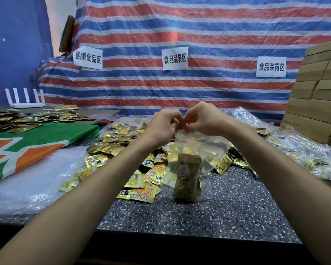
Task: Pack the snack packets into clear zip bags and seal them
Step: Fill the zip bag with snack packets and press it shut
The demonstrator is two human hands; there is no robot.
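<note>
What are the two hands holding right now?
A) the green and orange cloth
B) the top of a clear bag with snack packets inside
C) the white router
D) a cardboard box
B: the left hand and the right hand pinch with their fingers the top edge of the clear zip bag, and a stack of snack packets sits in its lower end.

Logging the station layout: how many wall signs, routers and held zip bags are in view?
Wall signs: 3
Router: 1
Held zip bag: 1
Total: 5
</note>
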